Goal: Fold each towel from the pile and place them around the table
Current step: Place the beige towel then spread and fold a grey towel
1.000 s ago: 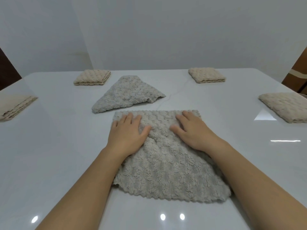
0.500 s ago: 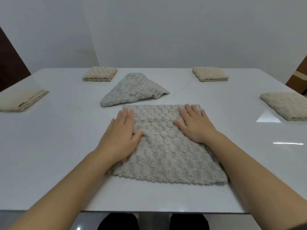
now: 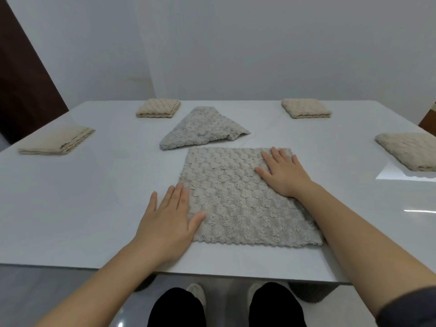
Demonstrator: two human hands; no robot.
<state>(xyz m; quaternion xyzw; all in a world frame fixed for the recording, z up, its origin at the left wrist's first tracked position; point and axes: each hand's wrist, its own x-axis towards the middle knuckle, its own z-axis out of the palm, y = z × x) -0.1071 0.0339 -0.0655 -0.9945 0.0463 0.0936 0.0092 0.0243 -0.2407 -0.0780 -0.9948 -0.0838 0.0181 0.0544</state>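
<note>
- Plain white walls [image 3: 259, 43] back the glossy pale surface [image 3: 70, 208], and the flat towel [image 3: 240, 199] lies open on it just in front of me.
- My left hand [image 3: 168, 223] is spread palm down at the flat towel's near left edge, thumb on the cloth, the rest mostly off it.
- My right hand [image 3: 285, 173] is spread flat on the flat towel's far right part, fingers straight, pinching nothing.
- Just beyond the flat towel sits one crumpled towel [image 3: 203, 129], not yet folded.
- Four folded towels are well apart from the flat towel: far left [image 3: 159, 108], far right [image 3: 305, 108], left [image 3: 56, 140] and right [image 3: 410, 149].
- Step in hand, as I judge it: smoothing is about finished and the first fold comes next.
- That calls for pinching one edge at both corners and carrying it over to meet the opposite edge squarely.
- Against a second ago, my hands have slid apart from the flat towel's middle, the left one out to its edge, and the cloth looks flatter.
</note>
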